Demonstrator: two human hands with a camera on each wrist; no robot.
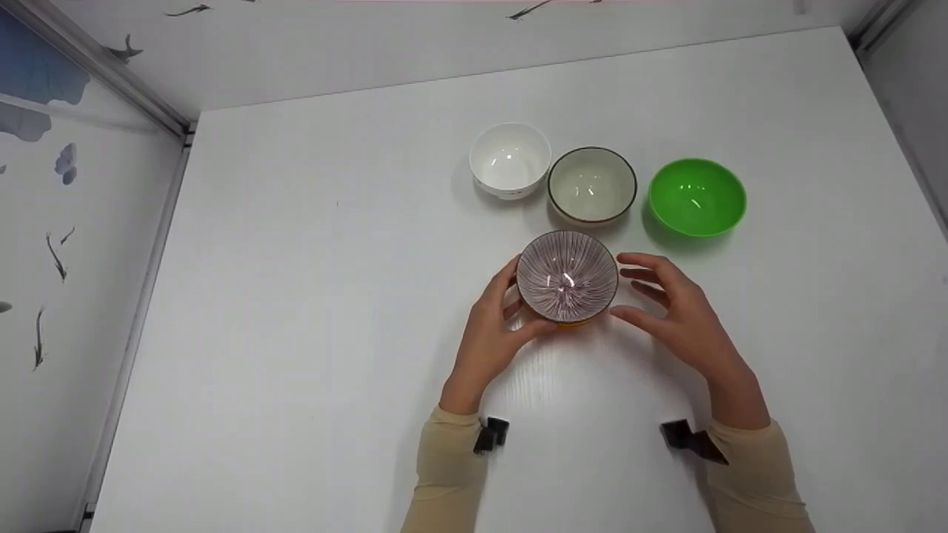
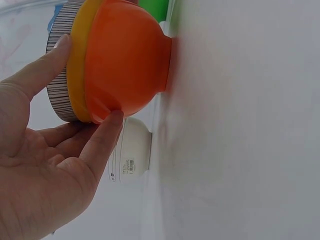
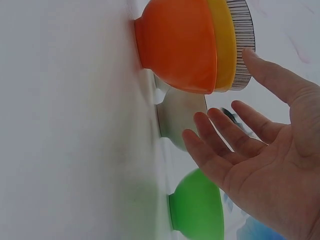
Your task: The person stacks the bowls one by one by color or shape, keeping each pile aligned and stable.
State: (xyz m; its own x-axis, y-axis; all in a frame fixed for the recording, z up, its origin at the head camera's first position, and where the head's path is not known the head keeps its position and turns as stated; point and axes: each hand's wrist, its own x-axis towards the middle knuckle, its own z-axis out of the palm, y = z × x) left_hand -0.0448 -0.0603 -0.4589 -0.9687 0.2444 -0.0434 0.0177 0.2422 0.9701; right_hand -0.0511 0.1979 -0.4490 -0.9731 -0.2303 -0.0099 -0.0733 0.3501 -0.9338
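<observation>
A striped bowl [image 1: 567, 277] with thin dark lines sits nested in a yellow bowl [image 2: 78, 60], which sits in an orange bowl [image 2: 127, 60] standing on the table. My left hand [image 1: 492, 333] holds this stack from the left, its thumb against the striped outside and one fingertip on the orange wall. On the other side, my right hand [image 1: 678, 314] has its fingers spread and slightly bent. Its thumb tip is right at the striped bowl in the right wrist view, while the other fingers are apart from the stack.
Just beyond the stack stand a white bowl [image 1: 511, 159], a cream bowl with a dark rim [image 1: 592, 185] and a green bowl [image 1: 698, 197]. The white table [image 1: 296, 296] meets white panels [image 1: 355, 52] at the back and on the left.
</observation>
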